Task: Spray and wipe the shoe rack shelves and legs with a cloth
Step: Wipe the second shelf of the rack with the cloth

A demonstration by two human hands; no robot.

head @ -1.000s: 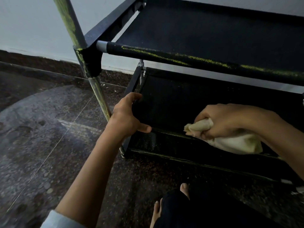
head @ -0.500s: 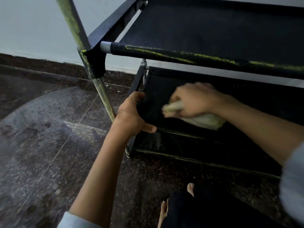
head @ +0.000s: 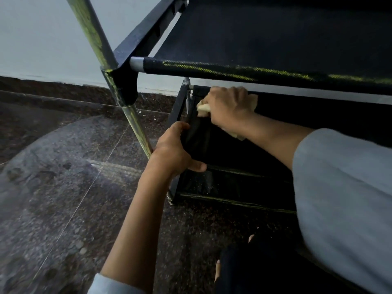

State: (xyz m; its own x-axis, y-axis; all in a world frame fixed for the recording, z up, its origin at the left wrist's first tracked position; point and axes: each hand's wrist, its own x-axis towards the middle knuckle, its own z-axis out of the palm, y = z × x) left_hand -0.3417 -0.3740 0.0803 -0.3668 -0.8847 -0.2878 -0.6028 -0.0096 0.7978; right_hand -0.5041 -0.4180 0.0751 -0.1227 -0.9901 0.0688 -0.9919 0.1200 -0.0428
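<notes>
- Dark speckled stone floor (head: 63,187) ran up to a pale wall (head: 42,39), with a dark skirting strip along the base.
- On that floor stood the shoe rack (head: 125,66) — black fabric shelves on metal tubes, its front-left leg (head: 137,128) slanting down, streaked yellowish.
- The upper shelf (head: 275,35) filled the top right of the view; the lower shelf (head: 233,149) lay beneath it, deep in shadow.
- The left hand (head: 174,151) gripped the lower shelf's left end, fingers curled over the side bar and thumb along the front rail.
- The right hand (head: 229,107) clutched a cream cloth (head: 203,107) and pressed it on the lower shelf's far left corner — close to the rear post.
- A light grey sleeve (head: 343,198) covered the right arm.
</notes>
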